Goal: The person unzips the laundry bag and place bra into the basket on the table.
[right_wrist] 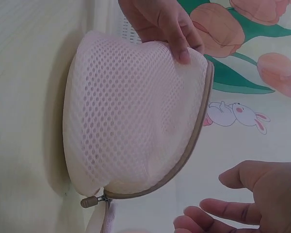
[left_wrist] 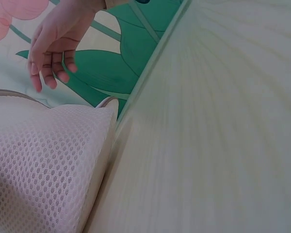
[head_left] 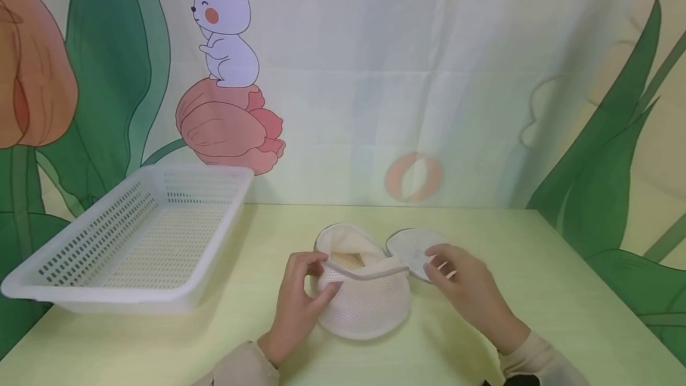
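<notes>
A white mesh laundry bag (head_left: 364, 308) with a zipped rim stands unzipped on the table, its mouth facing up. My left hand (head_left: 300, 302) pinches the left side of its rim, thumb outside on the mesh and fingers over the edge. The round lid (head_left: 409, 246) is folded out to the right. Over the lid's right edge is my right hand (head_left: 466, 279), fingers loosely bent and holding nothing; the right wrist view shows them spread apart. A zipper pull (right_wrist: 89, 201) hangs at the end of the brown zipper.
To the left stands a white plastic basket (head_left: 222, 255) with slotted walls. The pale yellow-green table (head_left: 536, 290) runs back to a printed cloth (head_left: 343, 106) showing a rabbit and tulips.
</notes>
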`<state>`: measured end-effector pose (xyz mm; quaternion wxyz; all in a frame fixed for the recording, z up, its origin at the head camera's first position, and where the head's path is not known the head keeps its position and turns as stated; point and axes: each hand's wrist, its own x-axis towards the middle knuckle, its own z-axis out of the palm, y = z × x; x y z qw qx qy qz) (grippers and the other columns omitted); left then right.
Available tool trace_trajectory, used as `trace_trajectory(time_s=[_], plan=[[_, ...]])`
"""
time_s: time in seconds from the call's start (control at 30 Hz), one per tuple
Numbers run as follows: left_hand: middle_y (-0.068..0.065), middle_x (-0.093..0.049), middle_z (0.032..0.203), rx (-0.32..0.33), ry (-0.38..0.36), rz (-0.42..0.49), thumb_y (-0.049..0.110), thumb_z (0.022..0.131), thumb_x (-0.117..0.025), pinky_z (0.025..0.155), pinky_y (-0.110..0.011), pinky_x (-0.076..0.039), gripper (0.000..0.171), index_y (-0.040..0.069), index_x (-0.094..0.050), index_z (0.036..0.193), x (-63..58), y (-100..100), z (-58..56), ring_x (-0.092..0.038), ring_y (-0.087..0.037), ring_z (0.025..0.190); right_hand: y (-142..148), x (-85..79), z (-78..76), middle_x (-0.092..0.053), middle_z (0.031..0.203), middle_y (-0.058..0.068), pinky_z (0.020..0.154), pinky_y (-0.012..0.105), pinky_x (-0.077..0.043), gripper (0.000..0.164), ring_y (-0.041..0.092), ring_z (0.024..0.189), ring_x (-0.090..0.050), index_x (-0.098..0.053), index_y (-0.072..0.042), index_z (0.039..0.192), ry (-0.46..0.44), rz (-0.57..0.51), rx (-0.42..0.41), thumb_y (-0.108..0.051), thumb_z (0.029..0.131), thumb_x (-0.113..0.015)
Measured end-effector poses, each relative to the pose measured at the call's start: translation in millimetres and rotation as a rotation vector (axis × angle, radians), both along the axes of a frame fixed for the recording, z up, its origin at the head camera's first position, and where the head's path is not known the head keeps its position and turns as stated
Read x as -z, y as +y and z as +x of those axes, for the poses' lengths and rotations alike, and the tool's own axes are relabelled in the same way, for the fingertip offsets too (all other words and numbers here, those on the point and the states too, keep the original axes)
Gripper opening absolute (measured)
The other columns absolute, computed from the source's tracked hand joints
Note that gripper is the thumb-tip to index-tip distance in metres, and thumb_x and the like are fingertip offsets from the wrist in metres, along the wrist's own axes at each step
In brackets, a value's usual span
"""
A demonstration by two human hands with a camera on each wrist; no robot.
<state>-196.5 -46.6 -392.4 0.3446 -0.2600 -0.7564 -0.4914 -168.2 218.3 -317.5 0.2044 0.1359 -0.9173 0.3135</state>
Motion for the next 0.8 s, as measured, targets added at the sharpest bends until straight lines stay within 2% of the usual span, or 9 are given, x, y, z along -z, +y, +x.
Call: trace_trajectory(time_s=[0.2, 0.43, 0.8], plan=[[-0.01, -0.051, 0.105, 0.003, -0.007, -0.001, 0.003, 0.075, -0.078, 0.08, -0.023, -0.053, 0.047, 0.004, -0.054, 0.116, -0.6, 0.0, 0.3, -0.055, -0.016, 0.09, -10.5, 7.5, 2.5, -0.066, 0.08, -0.003, 0.063, 0.021, -0.052, 0.016, 0.006, 0.071, -0.061, -0.065, -0.01, 0.103, -0.041, 0.014, -0.011, -0.012, 0.087, -0.067], [-0.009, -0.05, 0.105, 0.002, -0.008, -0.005, 0.003, 0.075, -0.078, 0.08, -0.023, -0.053, 0.048, 0.004, -0.053, 0.116, 0.6, -0.3, -0.3, -0.055, -0.015, 0.09, -20.2, 11.9, 3.0, -0.069, 0.084, 0.002, 0.065, 0.022, -0.051, 0.023, 0.01, 0.075, -0.063, -0.064, -0.008, 0.108, -0.116, 0.012, -0.001, -0.016, 0.087, -0.067], [-0.008, -0.051, 0.105, -0.008, 0.016, -0.013, 0.001, 0.075, -0.077, 0.08, -0.023, -0.053, 0.047, 0.005, -0.054, 0.116, 2.1, 0.1, -2.0, -0.055, -0.015, 0.089, -30.9, 17.8, -1.4, -0.074, 0.094, 0.002, 0.065, 0.029, -0.052, 0.035, 0.013, 0.078, -0.067, -0.062, -0.013, 0.118, -0.117, 0.16, 0.045, -0.027, 0.086, -0.068]])
